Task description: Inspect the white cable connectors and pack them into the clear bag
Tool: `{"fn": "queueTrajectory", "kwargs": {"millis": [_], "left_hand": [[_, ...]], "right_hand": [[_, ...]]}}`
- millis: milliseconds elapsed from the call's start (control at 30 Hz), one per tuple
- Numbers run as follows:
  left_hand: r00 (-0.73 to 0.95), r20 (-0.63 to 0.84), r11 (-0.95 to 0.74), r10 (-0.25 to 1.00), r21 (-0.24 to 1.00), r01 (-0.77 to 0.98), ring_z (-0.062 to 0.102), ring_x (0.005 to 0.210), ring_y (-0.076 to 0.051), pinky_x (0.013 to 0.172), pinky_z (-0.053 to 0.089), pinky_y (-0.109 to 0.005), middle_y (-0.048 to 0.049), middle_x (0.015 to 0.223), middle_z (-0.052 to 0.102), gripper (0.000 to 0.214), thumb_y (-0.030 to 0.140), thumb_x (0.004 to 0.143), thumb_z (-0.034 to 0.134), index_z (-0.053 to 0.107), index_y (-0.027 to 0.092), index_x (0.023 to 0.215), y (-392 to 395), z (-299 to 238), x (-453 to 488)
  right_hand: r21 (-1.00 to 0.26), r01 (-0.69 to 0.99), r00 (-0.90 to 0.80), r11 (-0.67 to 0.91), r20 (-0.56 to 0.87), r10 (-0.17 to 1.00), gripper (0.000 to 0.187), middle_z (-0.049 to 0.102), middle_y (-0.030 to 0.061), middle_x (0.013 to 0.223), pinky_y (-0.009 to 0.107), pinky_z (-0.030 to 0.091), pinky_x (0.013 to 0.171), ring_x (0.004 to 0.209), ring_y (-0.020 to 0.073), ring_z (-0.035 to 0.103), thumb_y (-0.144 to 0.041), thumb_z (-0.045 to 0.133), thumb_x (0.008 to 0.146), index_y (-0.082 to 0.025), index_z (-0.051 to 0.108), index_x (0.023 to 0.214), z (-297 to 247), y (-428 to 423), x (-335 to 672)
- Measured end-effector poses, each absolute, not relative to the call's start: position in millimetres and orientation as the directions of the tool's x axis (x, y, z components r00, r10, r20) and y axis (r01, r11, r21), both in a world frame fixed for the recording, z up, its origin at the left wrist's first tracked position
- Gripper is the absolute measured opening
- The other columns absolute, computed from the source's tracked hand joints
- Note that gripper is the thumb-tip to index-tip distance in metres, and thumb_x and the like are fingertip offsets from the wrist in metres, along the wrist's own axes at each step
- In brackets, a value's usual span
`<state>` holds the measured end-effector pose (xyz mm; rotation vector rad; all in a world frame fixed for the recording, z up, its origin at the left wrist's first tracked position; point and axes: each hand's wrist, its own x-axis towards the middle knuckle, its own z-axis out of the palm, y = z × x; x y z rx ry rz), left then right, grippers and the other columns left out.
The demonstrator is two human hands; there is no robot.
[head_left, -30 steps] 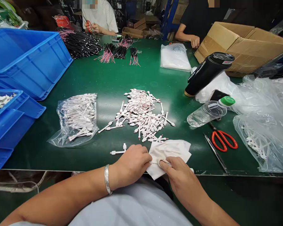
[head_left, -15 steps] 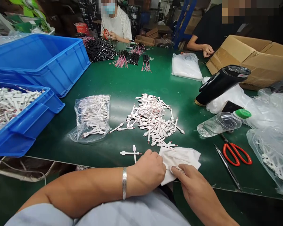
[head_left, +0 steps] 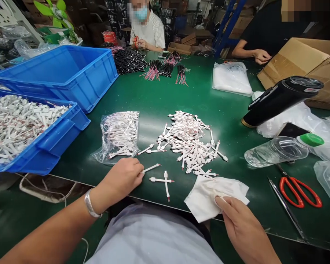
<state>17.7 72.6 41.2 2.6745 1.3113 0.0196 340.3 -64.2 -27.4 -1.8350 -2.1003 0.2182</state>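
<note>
My left hand (head_left: 121,181) pinches the end of a thin white cable piece (head_left: 151,168) above the green table. My right hand (head_left: 242,223) grips a crumpled white cloth (head_left: 216,198) at the table's near edge, with the thumb on top. Close to my left fingers lie a white cable piece with a T-shaped join (head_left: 162,180) and its thin branch. Beyond them spreads a loose pile of white cable pieces (head_left: 189,141). A clear plastic bag of similar pieces (head_left: 119,135) lies to the left of the pile.
At the left, a blue crate (head_left: 41,146) holds many white pieces, with a second blue crate (head_left: 60,77) behind it. At the right are a water bottle (head_left: 276,151), red-handled scissors (head_left: 298,190), and tweezers (head_left: 287,209). Co-workers (head_left: 145,29) sit across the table.
My left hand has left the cloth, moved left and now pinches a white cable piece. My right hand stays on the cloth. The view has turned, showing more of the blue crates.
</note>
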Motion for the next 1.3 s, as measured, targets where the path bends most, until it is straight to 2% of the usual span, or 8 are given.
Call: {"fn": "queueTrajectory", "kwargs": {"millis": [367,533,633,700,900,1000,1100,1300], "left_hand": [[0.574,-0.185,-0.574,0.798,0.057,0.817,0.054,0.071,-0.02,0.064,0.043,-0.032,-0.0075,0.074,0.058,0.025,0.013,0.086,0.04,0.061,0.013,0.072,64.6,41.3,18.8],[0.353,-0.082,-0.256,0.932,0.54,0.802,0.056,0.071,-0.016,0.065,0.045,-0.026,-0.0029,0.073,0.061,0.015,0.022,0.083,0.051,0.063,0.017,0.076,55.6,48.2,-6.5],[0.041,-0.361,0.317,0.932,0.863,0.394,0.056,0.056,-0.01,0.051,0.045,-0.018,-0.0003,0.068,0.062,0.009,0.025,0.08,0.059,0.062,0.016,0.079,53.3,51.4,-22.1],[-0.028,-0.554,0.554,0.832,0.832,-0.022,0.055,0.05,-0.006,0.045,0.044,-0.013,-0.0005,0.068,0.063,0.006,0.017,0.082,0.055,0.059,0.014,0.078,54.8,50.1,-25.3],[-0.152,-0.661,0.516,0.735,0.69,-0.508,0.057,0.049,-0.003,0.045,0.046,-0.008,-0.0008,0.063,0.062,0.021,0.011,0.089,0.042,0.057,0.012,0.074,69.8,41.5,-13.6],[-0.066,-0.576,0.536,0.815,0.791,-0.294,0.052,0.044,-0.004,0.04,0.041,-0.011,0.0009,0.057,0.057,0.027,0.025,0.09,0.045,0.056,0.014,0.069,66.6,38.1,-6.4],[0.156,-0.326,0.273,0.932,0.917,0.29,0.058,0.063,-0.012,0.052,0.047,-0.019,-0.0033,0.073,0.063,0.015,0.03,0.08,0.059,0.064,0.016,0.079,53.4,31.5,4.0],[0.541,0.091,-0.486,0.836,0.579,0.655,0.052,0.088,-0.019,0.081,0.046,-0.036,-0.0071,0.096,0.059,0.021,0.022,0.084,0.052,0.062,0.019,0.102,46.2,14.9,26.8]], "right_hand": [[-0.253,0.948,-0.144,0.195,0.206,0.968,0.033,0.064,0.0081,0.095,0.029,0.054,0.07,0.088,0.0208,0.061,-0.029,0.034,0.09,-0.021,0.062,0.107,-30.8,-61.4,342.9],[-0.235,0.95,-0.16,0.206,0.203,0.966,0.034,0.064,0.0084,0.098,0.029,0.055,0.069,0.087,0.0206,0.062,-0.028,0.034,0.09,-0.022,0.062,0.108,-30.1,-60.7,343.4],[-0.242,0.95,-0.155,0.197,0.185,0.971,0.033,0.063,0.0087,0.1,0.03,0.055,0.069,0.087,0.0205,0.062,-0.026,0.034,0.09,-0.021,0.061,0.108,-29.3,-60.0,343.3],[-0.245,0.951,-0.155,0.189,0.151,0.976,0.033,0.063,0.0087,0.1,0.03,0.055,0.069,0.087,0.0202,0.062,-0.025,0.034,0.089,-0.021,0.061,0.108,-28.6,-59.5,343.1],[-0.232,0.957,-0.144,0.176,0.147,0.979,0.035,0.063,0.0095,0.101,0.028,0.055,0.068,0.089,0.0208,0.061,-0.027,0.033,0.09,-0.021,0.061,0.109,-26.9,-60.1,340.8],[-0.224,0.959,-0.138,0.174,0.166,0.976,0.036,0.064,0.0096,0.101,0.027,0.055,0.064,0.089,0.0212,0.062,-0.028,0.032,0.091,-0.021,0.062,0.108,-24.5,-61.0,339.5],[-0.242,0.953,-0.136,0.181,0.191,0.972,0.037,0.065,0.0093,0.097,0.026,0.054,0.061,0.085,0.0207,0.062,-0.03,0.031,0.092,-0.02,0.063,0.106,-20.7,-61.1,340.2],[-0.239,0.924,-0.236,0.297,0.252,0.938,0.031,0.064,0.0091,0.096,0.027,0.053,0.064,0.085,0.0198,0.061,-0.026,0.034,0.092,-0.021,0.061,0.106,-16.3,-60.1,341.7]]}}
